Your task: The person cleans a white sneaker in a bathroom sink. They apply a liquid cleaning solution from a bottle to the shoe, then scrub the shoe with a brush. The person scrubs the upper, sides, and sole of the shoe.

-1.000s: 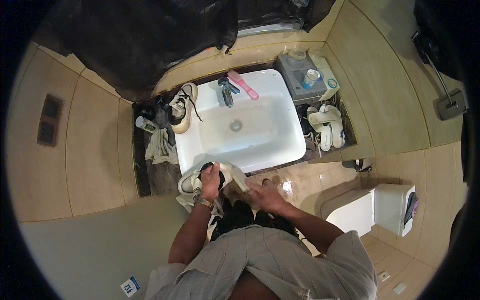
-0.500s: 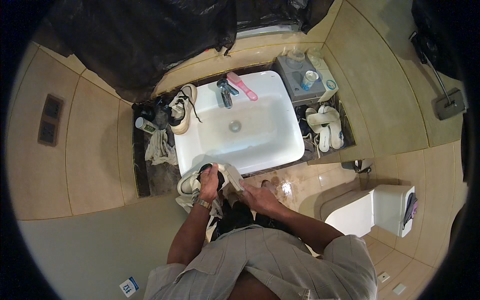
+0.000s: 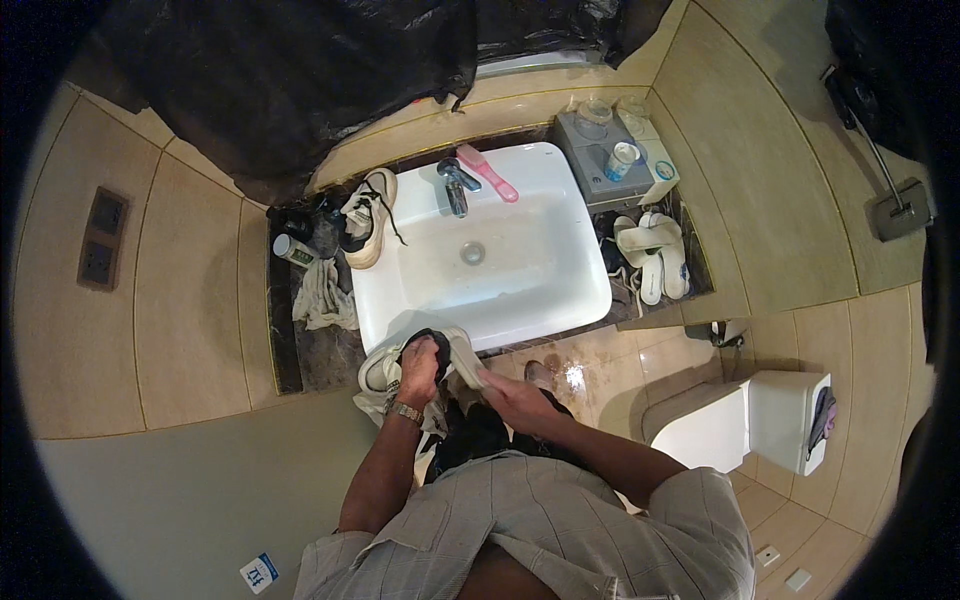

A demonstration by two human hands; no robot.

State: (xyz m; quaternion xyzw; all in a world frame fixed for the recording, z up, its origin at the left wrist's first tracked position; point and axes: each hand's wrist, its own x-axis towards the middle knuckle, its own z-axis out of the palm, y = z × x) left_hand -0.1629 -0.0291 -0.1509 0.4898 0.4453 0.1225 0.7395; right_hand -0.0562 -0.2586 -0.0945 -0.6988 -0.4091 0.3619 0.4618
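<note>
A white sneaker with a dark lining (image 3: 461, 358) is held over the near left edge of the white washbasin (image 3: 560, 318). My left hand (image 3: 419, 372), with a watch on its wrist, is closed on the shoe at its dark opening. My right hand (image 3: 512, 397) grips the pale sole side; its fingertips are partly hidden. Left of my left hand, another whitish rounded piece (image 3: 376, 372) shows; I cannot tell if it is shoe or cloth. A second white and black sneaker (image 3: 368, 222) rests tilted on the basin's far left rim, laces loose.
A pink brush (image 3: 488, 174) lies beside the faucet (image 3: 456, 188). On the left counter are a crumpled cloth (image 3: 324, 298) and a white can (image 3: 293, 250). Pale slippers (image 3: 650, 240) and a grey box (image 3: 601, 165) with cups stand right. A toilet (image 3: 705, 420) stands further right.
The held sneaker has turned slightly, and my right hand has slid a little along its pale sole. My left hand keeps its hold. The rest has hardly changed.
</note>
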